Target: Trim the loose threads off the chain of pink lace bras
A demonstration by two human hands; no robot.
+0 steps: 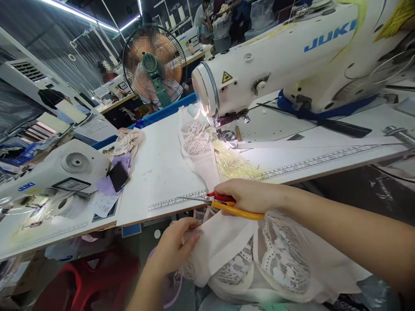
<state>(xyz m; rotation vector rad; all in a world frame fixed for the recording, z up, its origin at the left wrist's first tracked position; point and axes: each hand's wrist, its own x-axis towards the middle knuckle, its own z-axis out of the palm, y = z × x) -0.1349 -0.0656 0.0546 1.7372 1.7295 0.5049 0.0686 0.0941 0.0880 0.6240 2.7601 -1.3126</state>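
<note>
My right hand (248, 195) is closed around red and yellow scissors (223, 204) at the table's front edge, blades pointing left. My left hand (177, 244) pinches the edge of white lace fabric (259, 259) that lies bunched in my lap below the table. A strip of the same lace fabric (197, 151) runs up across the white sewing table (155, 172) to the needle of the white JUKI sewing machine (279, 60).
A black phone (118, 176) lies on purple paper at the table's left edge. A second sewing machine (55, 172) stands at left. A standing fan (154, 65) is behind the table. A red stool (87, 276) sits below left. People work at the far back.
</note>
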